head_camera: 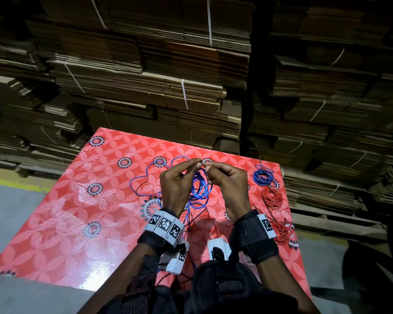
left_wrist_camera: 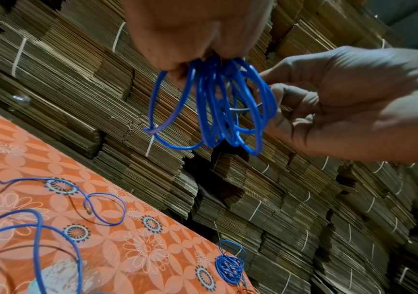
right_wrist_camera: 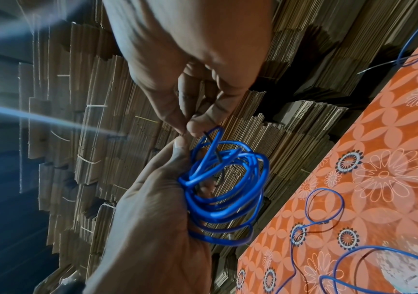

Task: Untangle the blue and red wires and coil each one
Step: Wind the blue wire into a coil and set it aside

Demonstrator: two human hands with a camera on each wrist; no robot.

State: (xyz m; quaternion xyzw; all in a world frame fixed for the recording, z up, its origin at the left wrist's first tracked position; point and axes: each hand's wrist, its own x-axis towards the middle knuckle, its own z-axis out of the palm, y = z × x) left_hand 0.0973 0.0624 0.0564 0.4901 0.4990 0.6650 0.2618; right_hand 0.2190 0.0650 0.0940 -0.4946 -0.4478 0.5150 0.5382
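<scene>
Both hands are raised over the red floral table (head_camera: pixel 114 200) with a blue wire coil (head_camera: pixel 200 189) hanging between them. My left hand (head_camera: pixel 191 165) grips the top of this coil (left_wrist_camera: pixel 215 111), its loops dangling below the fingers (left_wrist_camera: pixel 177 65). My right hand (head_camera: pixel 210 165) pinches a thin dark strand (right_wrist_camera: pixel 212 143) at the coil's top (right_wrist_camera: pixel 222 189), fingertip to fingertip with the left. The blue wire's loose tail (head_camera: pixel 143 177) snakes over the table to the left (left_wrist_camera: pixel 51 208). No red wire is in either hand.
At the table's right edge lie a small blue coil (head_camera: pixel 262 176), a red coil (head_camera: pixel 271 197) and another red bundle (head_camera: pixel 281 230). Strapped stacks of flattened cardboard (head_camera: pixel 191 75) rise behind the table. Grey floor (head_camera: pixel 14 211) is at the left.
</scene>
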